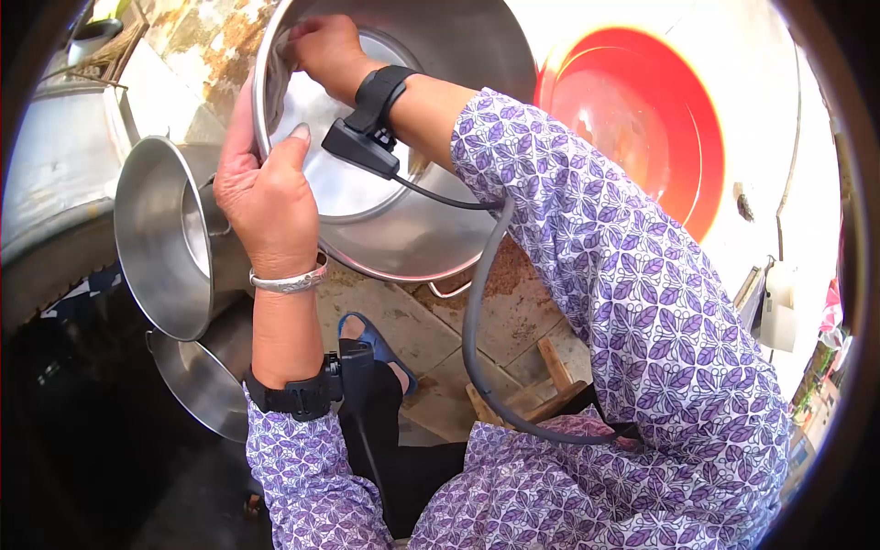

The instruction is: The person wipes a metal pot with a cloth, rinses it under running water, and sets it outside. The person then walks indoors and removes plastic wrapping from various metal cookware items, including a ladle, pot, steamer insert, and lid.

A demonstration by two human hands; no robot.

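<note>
A large stainless steel pot (422, 243) is tipped so that its mouth faces me. My left hand (266, 206) grips its left rim, the thumb over the edge and the fingers along the outside. Inside the pot, my right hand (335, 55) is closed on a greyish cloth (278, 92), which lies against the inner wall near the upper left rim. The fingertips of that hand are partly hidden. Below the pot shows a wire-like handle (449, 291).
A red basin (674, 119) with liquid in it stands at the right. Two more steel pots (151, 238) (206, 385) sit tilted at the left. Beneath me are a blue sandal (390, 353), pieces of wood (554, 367) and a tiled floor (440, 367). A grey cable (472, 339) hangs from my right arm.
</note>
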